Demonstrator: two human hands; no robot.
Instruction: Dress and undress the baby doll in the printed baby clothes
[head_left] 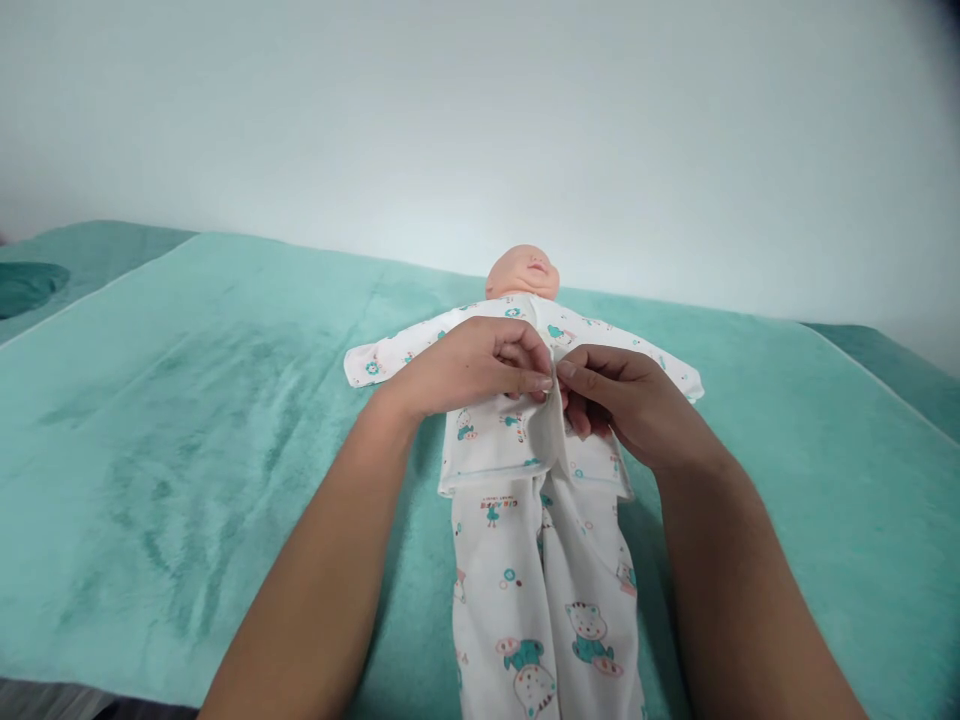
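Observation:
A baby doll (523,271) lies on its back on a teal towel (187,420), head away from me. It wears a white printed top (495,430) and matching trousers (540,600). Both of my hands meet over the doll's chest. My left hand (469,365) pinches the left front edge of the top between thumb and fingers. My right hand (622,400) pinches the right front edge, fingertips touching the left hand's. The flap of the top hangs open below my fingers.
The teal towel covers a padded surface that runs to a pale wall (480,130) behind. A darker teal cloth (30,285) lies at the far left. The towel's near edge (90,680) shows at the bottom left.

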